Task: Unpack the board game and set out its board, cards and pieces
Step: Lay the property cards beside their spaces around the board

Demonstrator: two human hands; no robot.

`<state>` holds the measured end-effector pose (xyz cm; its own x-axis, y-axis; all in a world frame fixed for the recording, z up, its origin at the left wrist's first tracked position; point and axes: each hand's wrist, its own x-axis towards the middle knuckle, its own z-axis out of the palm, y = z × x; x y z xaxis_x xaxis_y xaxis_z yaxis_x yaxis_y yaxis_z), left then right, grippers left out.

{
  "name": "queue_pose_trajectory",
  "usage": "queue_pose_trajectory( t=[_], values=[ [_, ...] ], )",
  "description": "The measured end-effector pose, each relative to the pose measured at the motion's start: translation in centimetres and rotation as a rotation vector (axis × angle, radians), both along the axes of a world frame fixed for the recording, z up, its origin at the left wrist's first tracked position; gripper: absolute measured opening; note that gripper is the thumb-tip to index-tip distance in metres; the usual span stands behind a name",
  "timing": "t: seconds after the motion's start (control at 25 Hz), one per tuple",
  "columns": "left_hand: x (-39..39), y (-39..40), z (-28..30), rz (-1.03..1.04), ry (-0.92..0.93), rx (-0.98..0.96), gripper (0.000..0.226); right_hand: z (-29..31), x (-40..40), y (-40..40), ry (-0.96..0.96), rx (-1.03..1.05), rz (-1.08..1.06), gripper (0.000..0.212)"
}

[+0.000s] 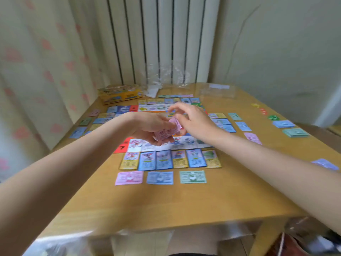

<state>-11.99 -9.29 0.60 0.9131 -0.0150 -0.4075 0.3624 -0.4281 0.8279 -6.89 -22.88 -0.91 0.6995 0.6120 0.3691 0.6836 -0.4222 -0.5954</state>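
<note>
Left hand point(151, 129) grips a small stack of pink notes point(166, 133) above the board point(177, 143); right hand point(190, 120), just beside it, pinches the top note with fingers curled.

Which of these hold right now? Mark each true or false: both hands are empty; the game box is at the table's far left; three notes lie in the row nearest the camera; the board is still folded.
1. Both hands are empty: false. The left hand holds pink notes; the right hand pinches one.
2. The box is at the far left: true.
3. Three notes lie nearest the camera: true.
4. The board is folded: false; it lies flat.
</note>
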Motion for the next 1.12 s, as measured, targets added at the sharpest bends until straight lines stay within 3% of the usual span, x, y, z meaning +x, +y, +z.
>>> queue_pose_trajectory(
  t=[0.2, 0.36, 0.48, 0.56, 0.72, 0.96, 1.12],
  values=[
    [6.2, -7.4, 0.1, -0.151, 0.051, -0.191, 0.016, -0.8, 4.3, -7.4, 0.042, 0.038, -0.168, 0.022],
    [10.6, -15.3, -1.0, -0.052, -0.060, -0.268, 0.022, -1.4, 8.9, -15.7, 0.245, 0.115, -0.375, 0.022],
    [13.4, -21.3, -2.8, -0.112, -0.249, 0.044, 0.012, -2.0, 11.0, -22.0, 0.319, -0.007, -0.611, 0.021],
    [14.6, -25.3, -3.7, -0.249, -0.297, 0.251, 0.027, -2.4, 11.5, -25.6, 0.328, -0.105, -0.753, 0.020],
    [15.9, -30.1, -5.0, -0.294, -0.369, 0.422, 0.034, -3.3, 12.8, -28.7, 0.305, -0.207, -0.876, 0.021],
    [15.8, -30.8, -5.0, -0.253, -0.430, 0.549, 0.029, -3.8, 13.3, -28.5, 0.218, -0.440, -0.911, 0.033],
    [13.7, -31.9, -3.8, -0.562, -0.274, 0.778, 0.047, -2.9, 13.2, -28.9, 0.058, -0.526, -0.789, 0.032]
  ],
)
